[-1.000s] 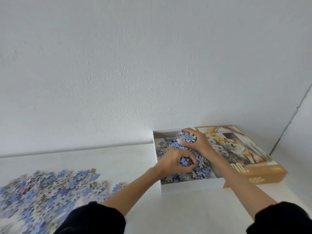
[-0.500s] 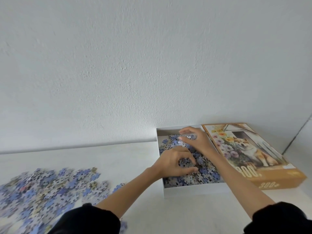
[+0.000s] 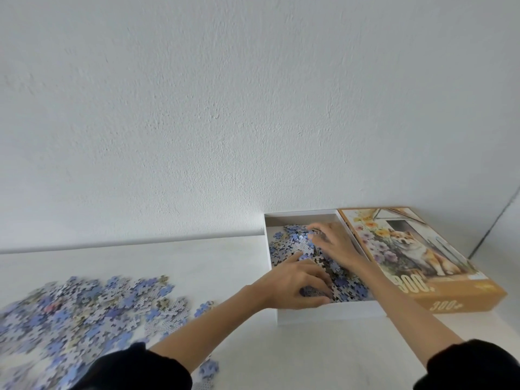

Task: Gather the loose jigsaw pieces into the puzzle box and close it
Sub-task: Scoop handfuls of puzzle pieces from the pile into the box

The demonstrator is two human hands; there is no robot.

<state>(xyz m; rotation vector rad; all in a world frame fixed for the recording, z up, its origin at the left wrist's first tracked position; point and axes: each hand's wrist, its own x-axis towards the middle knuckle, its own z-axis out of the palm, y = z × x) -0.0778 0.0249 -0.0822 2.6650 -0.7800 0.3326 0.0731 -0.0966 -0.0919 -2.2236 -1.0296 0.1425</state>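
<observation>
White desk, white plaster wall behind. My left grip is curled round a clutch of blue-and-grey cardboard jigsaw pieces low in the white open box tray. My right grip has its fingers bent onto the same heap; I can't tell if it pinches any. Step, as I read it: dumping a handful. Next I need both hands emptied and over at the loose pile on the left. Count: two hands, one tray, one orange dog-picture lid just beside it, two heaps, pieces uncountable.
</observation>
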